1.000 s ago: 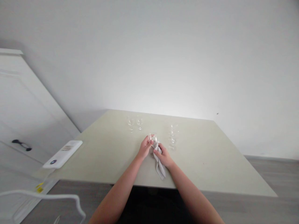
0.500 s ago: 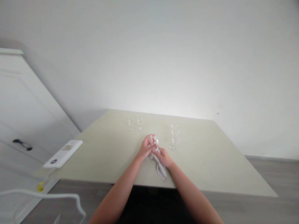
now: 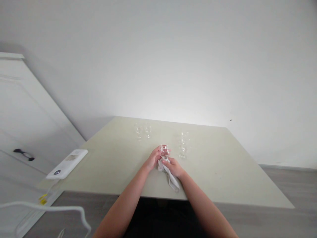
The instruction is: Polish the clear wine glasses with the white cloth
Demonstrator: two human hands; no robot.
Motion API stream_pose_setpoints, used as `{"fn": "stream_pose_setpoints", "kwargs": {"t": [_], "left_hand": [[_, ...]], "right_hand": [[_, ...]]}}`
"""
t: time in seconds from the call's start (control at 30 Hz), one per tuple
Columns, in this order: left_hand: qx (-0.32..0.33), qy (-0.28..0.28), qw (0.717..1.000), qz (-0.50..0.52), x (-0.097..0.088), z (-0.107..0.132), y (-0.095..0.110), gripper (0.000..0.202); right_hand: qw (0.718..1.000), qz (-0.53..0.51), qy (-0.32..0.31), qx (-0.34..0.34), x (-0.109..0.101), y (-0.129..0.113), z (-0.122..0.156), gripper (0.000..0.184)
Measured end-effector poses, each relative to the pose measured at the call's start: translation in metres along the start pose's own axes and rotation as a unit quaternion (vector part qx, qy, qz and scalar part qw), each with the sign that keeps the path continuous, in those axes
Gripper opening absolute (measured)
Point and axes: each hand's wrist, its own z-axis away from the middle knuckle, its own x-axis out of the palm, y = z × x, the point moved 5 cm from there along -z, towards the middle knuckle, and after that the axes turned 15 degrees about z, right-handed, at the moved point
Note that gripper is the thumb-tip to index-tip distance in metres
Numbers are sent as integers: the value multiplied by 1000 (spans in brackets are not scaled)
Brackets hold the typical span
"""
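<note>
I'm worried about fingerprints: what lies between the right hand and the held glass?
In the head view, white cloth is bunched between the right hand and the lower end of the held glass; direct fingertip contact is unclear.

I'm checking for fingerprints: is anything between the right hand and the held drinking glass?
Yes: the white cloth is bunched between the right hand and the lower end of the drinking glass. Direct skin contact is unclear.

Solid black clothing (image 3: 162, 222) fills the bottom centre, so dark that top and trousers can't be told apart! Out from it, left forearm (image 3: 128, 200) and right forearm (image 3: 198, 200), both bare, both tapering to narrow wrists, and the left grip (image 3: 154, 158) and right grip (image 3: 174, 167) are bare too, fingers uncovered!
</note>
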Motion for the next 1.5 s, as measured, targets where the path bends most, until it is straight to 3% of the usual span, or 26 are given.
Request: {"fn": "stream_pose_setpoints", "kwargs": {"t": [0.17,0.33,0.53,0.93,1.07,1.23,1.37,1.5], "left_hand": [[40,6,999,-19,1,0,2,60],[-20,-11,1000,2,3,-1,-5,55],[47,7,996,-79,1,-1,2,57],[-13,-10,1000,-2,2,1,-2,53],[-20,-14,1000,17,4,1,-3,55],[31,63,997,-13,-4,-6,-2,55],[112,147,983,15,-18,-10,8,54],[169,192,963,78,-30,-10,19,53]], "right_hand": [[1000,-1,0,-6,1,1,0,45],[1000,0,24,-9,0,2,-2,45],[1000,-3,8,-3,0,4,-1,46],[998,-45,-32,10,0,8,-1,48],[999,-42,-6,6,-1,6,-1,48],[998,-63,8,21,-1,6,-4,50],[993,-78,73,46,-9,11,-7,48],[987,-67,126,79,-16,16,-6,47]]}}
